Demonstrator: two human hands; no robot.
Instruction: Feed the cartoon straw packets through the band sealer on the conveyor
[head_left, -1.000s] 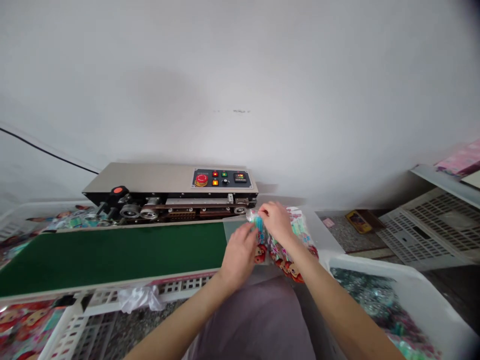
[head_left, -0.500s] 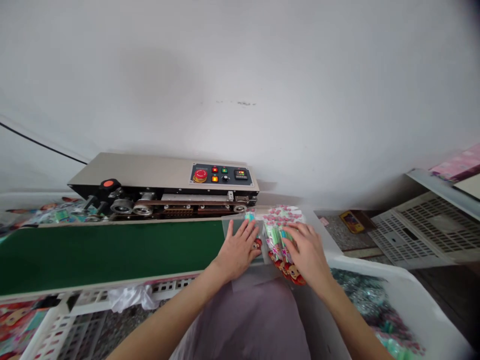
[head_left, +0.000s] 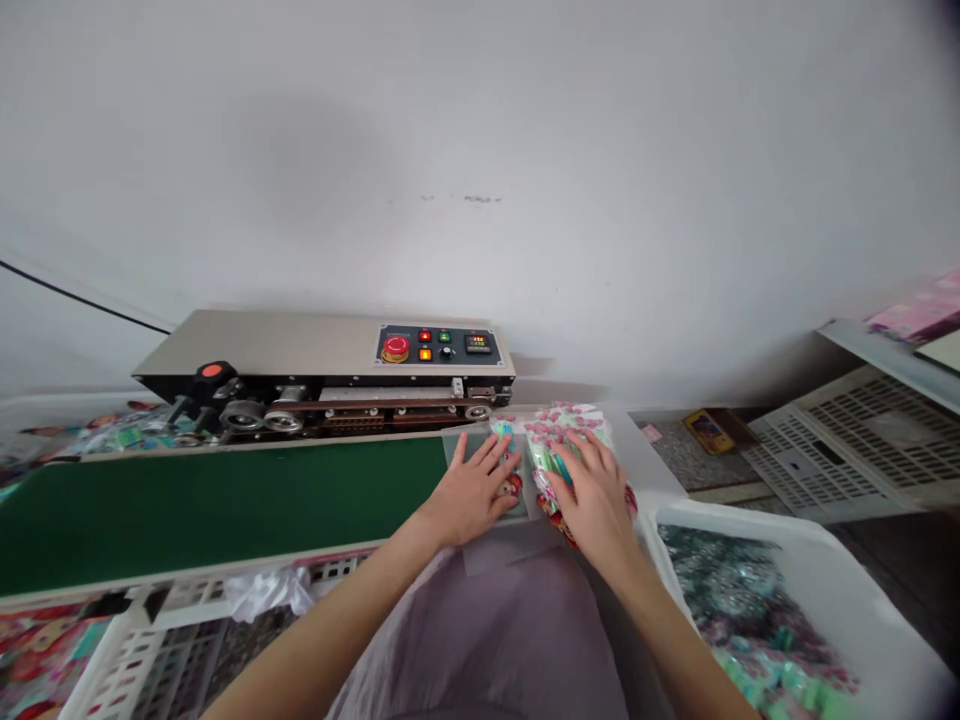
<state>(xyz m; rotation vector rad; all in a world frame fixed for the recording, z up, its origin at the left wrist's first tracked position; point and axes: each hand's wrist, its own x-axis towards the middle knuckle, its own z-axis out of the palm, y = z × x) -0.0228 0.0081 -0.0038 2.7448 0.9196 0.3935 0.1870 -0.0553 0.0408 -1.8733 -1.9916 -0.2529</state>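
Observation:
My left hand (head_left: 469, 494) lies flat with its fingers spread over one small clear packet (head_left: 513, 487), which has a red-haired cartoon figure at its lower end. The packet rests on a clear plastic plate (head_left: 491, 550) at the right end of the green belt. Beside it, my right hand (head_left: 598, 505) is over a pile of similar packets (head_left: 551, 462) with green and blue contents and pink-patterned tops. Its fingers are apart and slightly bent, touching the pile. The palm hides part of the packets.
A band sealing machine (head_left: 315, 345) with lit buttons stands behind the green conveyor belt (head_left: 225, 510). On the right is a white tub (head_left: 862, 600) of more packets. White crates (head_left: 832, 450) stand farther right. Below the belt sits a white basket (head_left: 142, 650).
My right hand has moved slightly left and flattened over the pile, covering packets whose red-haired ends showed before. My left hand stays on its packet. The view has shifted slightly.

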